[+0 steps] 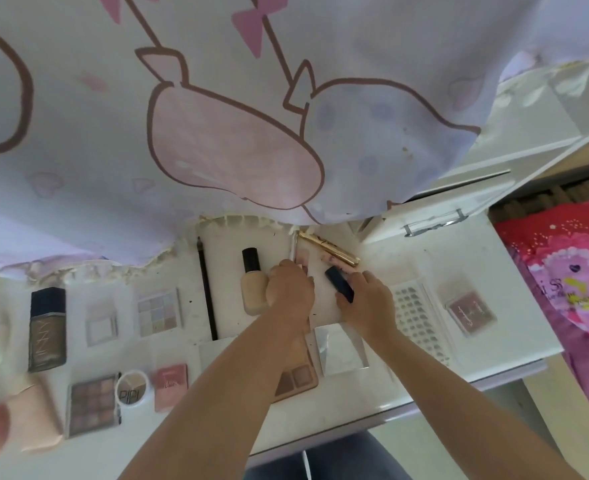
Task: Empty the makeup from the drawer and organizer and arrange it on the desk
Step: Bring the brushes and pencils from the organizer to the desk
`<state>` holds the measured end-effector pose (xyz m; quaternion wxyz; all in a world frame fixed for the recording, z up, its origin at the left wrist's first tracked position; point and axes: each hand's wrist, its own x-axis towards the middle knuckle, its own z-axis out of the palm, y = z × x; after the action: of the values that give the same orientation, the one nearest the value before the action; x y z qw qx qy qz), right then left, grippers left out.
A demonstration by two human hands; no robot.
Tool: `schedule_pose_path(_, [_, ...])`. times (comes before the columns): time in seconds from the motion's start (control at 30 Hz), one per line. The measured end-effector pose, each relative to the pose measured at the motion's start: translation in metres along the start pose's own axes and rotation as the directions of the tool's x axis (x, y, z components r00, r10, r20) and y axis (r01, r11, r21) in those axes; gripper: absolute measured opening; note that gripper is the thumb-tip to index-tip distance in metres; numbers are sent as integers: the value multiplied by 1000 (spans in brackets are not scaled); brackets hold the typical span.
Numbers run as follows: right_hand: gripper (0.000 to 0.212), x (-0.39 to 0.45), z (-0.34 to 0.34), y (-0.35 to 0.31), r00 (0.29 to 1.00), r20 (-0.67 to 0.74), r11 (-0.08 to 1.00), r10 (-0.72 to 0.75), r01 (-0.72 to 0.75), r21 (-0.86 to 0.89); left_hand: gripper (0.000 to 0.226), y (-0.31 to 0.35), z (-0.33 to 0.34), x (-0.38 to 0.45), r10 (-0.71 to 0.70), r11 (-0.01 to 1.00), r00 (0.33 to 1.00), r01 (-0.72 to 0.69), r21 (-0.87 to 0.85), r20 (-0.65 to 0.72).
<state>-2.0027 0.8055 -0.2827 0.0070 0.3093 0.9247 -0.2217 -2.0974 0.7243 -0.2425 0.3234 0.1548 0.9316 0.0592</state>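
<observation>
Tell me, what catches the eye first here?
A big pale curtain printed with pink cartoon shapes hangs over the back of the white desk. Below it, makeup lies in rows, and mid-desk the right hand holds a dark blue tube beside the left hand.

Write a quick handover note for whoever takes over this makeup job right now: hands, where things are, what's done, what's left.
Left hand: curled on something small beside the foundation bottle; what it holds is hidden.
Right hand: holds a dark tube.
Done: palettes, a brown bottle and a nail set lie on the desk.
Left: place the tube; a gold tube and black pencil sit near the curtain.
</observation>
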Motion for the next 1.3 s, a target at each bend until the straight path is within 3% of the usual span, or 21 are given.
schedule_pose_path(0.1, [29,11,-1,-5,997,-15,997,-72,71,-40,35,0,-2,3,-19,990,1000,19,-140,-1])
schedule_pose_path(0.17, [34,21,-4,-12,990,-28,983,-142,137,-120,33,0,-7,6,-13,989,1000,11,-146,-14])
schedule_pose_path(0.33, [36,38,-2,-18,977,-12,957,-211,204,-207,37,-2,-14,17,16,997,1000,-17,-77,-11])
schedule_pose_path(0.57, [34,33,3,-11,976,-44,968,-212,204,-143,32,-14,-15,8,32,997,998,-28,78,-50])
schedule_pose_path(0.67, [31,13,-2,-8,975,-83,974,-208,199,-107,30,-23,-12,-6,120,983,990,-110,147,-67])
schedule_pose_path(0.77, [16,-16,-14,-4,977,-124,982,-173,163,-91,32,-25,-8,-18,318,915,946,-286,284,-71])
schedule_pose_path(0.83, [27,-42,-30,4,991,-109,989,-74,58,-139,39,-15,-3,-31,461,825,885,-401,399,-63])
schedule_pose_path(0.9, [41,-77,-49,17,991,-82,985,109,-119,-128,34,-1,12,-49,619,673,785,-537,508,10])
schedule_pose_path(1.03, [51,-175,-84,61,896,-185,892,404,-431,-137,26,47,53,-110,862,333,495,-718,612,112])
schedule_pose_path(1.1, [53,-237,-101,85,802,-225,807,554,-583,-91,27,78,82,-158,924,188,341,-796,575,170])
schedule_pose_path(1.13, [54,-271,-110,95,743,-251,758,620,-651,-53,31,93,101,-186,918,126,308,-823,554,250])
schedule_pose_path(1.2, [57,-357,-119,119,591,-311,626,744,-780,17,39,120,148,-256,907,-72,164,-846,528,387])
schedule_pose_path(1.3, [59,-452,-119,142,426,-349,484,835,-870,94,39,147,199,-337,888,-235,29,-829,508,459])
